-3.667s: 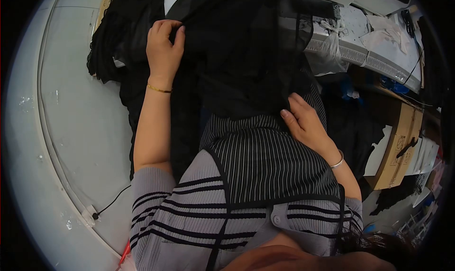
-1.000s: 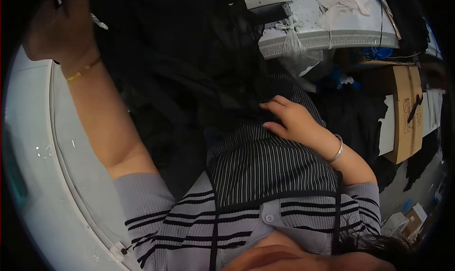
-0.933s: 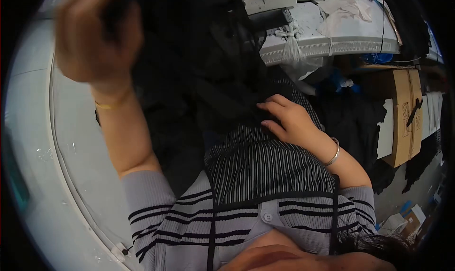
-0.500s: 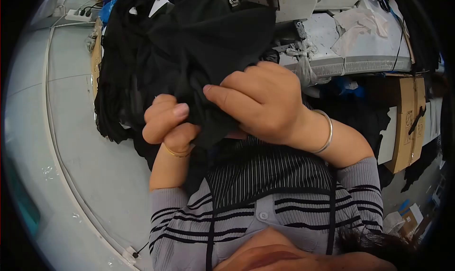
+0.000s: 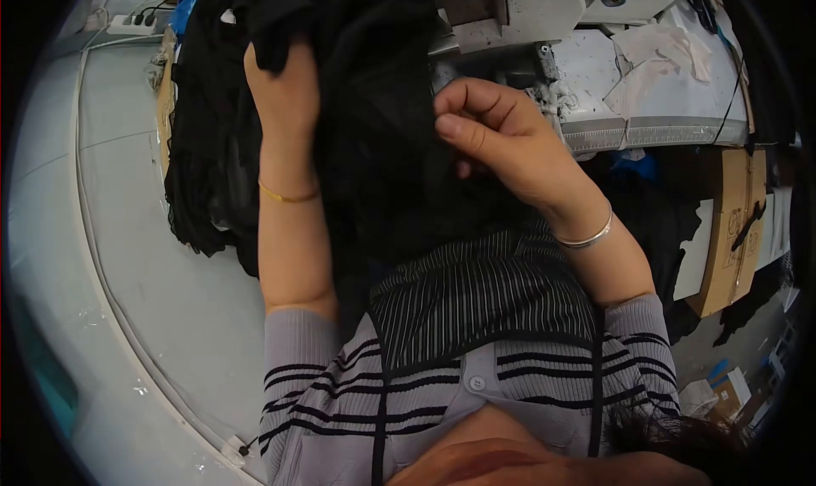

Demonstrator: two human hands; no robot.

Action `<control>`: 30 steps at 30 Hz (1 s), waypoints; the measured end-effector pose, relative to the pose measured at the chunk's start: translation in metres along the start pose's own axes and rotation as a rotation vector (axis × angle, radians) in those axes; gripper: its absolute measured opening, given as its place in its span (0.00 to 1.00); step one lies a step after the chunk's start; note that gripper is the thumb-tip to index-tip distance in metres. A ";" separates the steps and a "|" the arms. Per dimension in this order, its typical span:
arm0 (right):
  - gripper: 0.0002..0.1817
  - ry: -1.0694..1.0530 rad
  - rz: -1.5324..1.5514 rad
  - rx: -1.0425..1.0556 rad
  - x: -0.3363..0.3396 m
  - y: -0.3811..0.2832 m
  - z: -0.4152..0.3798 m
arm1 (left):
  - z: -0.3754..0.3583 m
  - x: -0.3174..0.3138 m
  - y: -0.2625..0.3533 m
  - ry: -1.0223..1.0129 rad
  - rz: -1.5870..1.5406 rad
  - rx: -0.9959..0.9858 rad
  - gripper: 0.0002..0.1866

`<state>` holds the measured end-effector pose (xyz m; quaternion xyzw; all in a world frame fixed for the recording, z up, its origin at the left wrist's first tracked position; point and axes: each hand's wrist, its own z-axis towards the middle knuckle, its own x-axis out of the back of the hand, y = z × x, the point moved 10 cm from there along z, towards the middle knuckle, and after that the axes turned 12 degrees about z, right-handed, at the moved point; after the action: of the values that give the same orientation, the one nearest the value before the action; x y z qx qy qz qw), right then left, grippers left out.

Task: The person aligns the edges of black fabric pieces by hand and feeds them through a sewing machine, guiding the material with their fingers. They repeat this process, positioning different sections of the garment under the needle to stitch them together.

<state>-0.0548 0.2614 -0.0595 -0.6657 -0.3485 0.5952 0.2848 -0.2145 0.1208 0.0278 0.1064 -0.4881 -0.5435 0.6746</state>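
Note:
A large piece of black fabric (image 5: 374, 137) hangs in front of me and spreads up over the work surface. Far up on the left, my left hand (image 5: 285, 90) is raised with a fold of this fabric over it; the fold hides most of its fingers, which seem closed on the cloth. My right hand (image 5: 506, 137) is at the fabric's right edge, thumb and forefinger pinched together on it and the other fingers curled. Just beyond that hand is part of a sewing machine (image 5: 535, 14).
A ruler strip (image 5: 654, 135) runs along the machine table's front edge, with pale fabric scraps (image 5: 659, 52) lying behind it. A cardboard box (image 5: 731, 231) stands below on the right. At left are a power strip (image 5: 133, 25) and a cable along a pale surface.
My left hand has moved up and away from me, carrying a fold of fabric. My right hand has turned and stays near the fabric's right edge. The hands are farther apart.

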 end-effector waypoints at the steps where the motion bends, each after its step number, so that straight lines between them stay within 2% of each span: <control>1: 0.11 -0.063 0.074 -0.002 -0.012 -0.001 0.000 | 0.007 0.002 -0.008 -0.006 0.022 0.006 0.07; 3: 0.10 -0.126 0.147 0.000 -0.027 0.001 0.001 | 0.018 0.001 -0.001 -0.055 0.111 -0.060 0.09; 5: 0.12 0.173 0.028 0.169 -0.002 -0.004 0.001 | 0.018 -0.001 0.022 -0.102 0.180 -0.126 0.11; 7: 0.12 0.166 0.018 0.174 -0.003 0.000 0.008 | 0.010 0.035 0.038 0.224 0.043 -0.056 0.07; 8: 0.12 0.165 0.008 0.177 -0.004 0.003 0.010 | 0.006 0.034 0.049 0.214 0.048 -0.054 0.07; 9: 0.12 0.166 0.014 0.172 -0.002 0.007 0.012 | 0.001 0.032 0.063 0.205 -0.122 -0.106 0.06; 11: 0.12 0.132 0.063 0.224 -0.004 0.004 0.015 | -0.016 0.017 0.078 -0.008 -0.527 -0.144 0.06; 12: 0.12 0.128 0.058 0.221 -0.003 0.002 0.014 | -0.022 0.009 0.081 -0.135 -0.579 -0.137 0.08; 14: 0.09 0.090 0.245 0.167 -0.003 0.003 0.012 | -0.040 -0.006 0.088 -0.390 -0.656 -0.100 0.14; 16: 0.08 0.126 0.305 0.165 0.000 0.005 0.009 | -0.051 -0.016 0.084 -0.508 -0.192 -0.134 0.19; 17: 0.08 0.147 0.334 0.167 0.002 0.006 0.006 | -0.055 -0.013 0.078 -0.520 -0.045 -0.112 0.21; 18: 0.08 0.167 0.364 0.169 0.005 0.008 0.004 | -0.055 -0.009 0.073 -0.525 -0.046 -0.112 0.21; 20: 0.13 0.185 0.131 0.320 0.011 -0.005 -0.009 | -0.052 0.005 0.062 -0.447 -0.030 -0.111 0.16; 21: 0.13 0.181 0.129 0.317 0.011 -0.007 -0.011 | -0.050 0.002 0.062 -0.442 -0.029 -0.108 0.16; 23: 0.21 0.188 -0.269 0.486 0.002 -0.033 -0.020 | -0.036 0.012 0.056 -0.227 0.140 -0.066 0.12; 24: 0.21 0.186 -0.269 0.485 -0.001 -0.040 -0.021 | -0.033 0.013 0.044 -0.231 0.268 -0.028 0.13; 25: 0.26 0.209 -0.492 0.500 -0.010 -0.050 -0.022 | -0.029 0.011 0.038 -0.230 0.268 -0.028 0.13; 26: 0.30 0.230 -0.717 0.513 -0.018 -0.056 -0.022 | -0.023 0.014 0.039 -0.155 0.318 -0.088 0.14; 27: 0.30 0.229 -0.717 0.515 -0.021 -0.058 -0.019 | -0.020 0.018 0.043 -0.080 0.368 -0.150 0.15; 28: 0.32 0.223 -0.990 0.554 -0.034 -0.060 -0.014 | -0.014 0.017 0.058 -0.080 0.367 -0.155 0.15; 29: 0.35 0.217 -1.261 0.578 -0.045 -0.057 -0.011 | -0.015 0.020 0.101 -0.026 0.367 -0.344 0.15; 30: 0.35 0.219 -1.258 0.569 -0.046 -0.054 -0.008 | -0.025 0.011 0.124 -0.032 0.417 -0.457 0.14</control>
<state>-0.0562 0.2570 0.0112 -0.2930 -0.4679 0.3149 0.7720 -0.1177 0.1498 0.1044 -0.1593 -0.3751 -0.4905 0.7703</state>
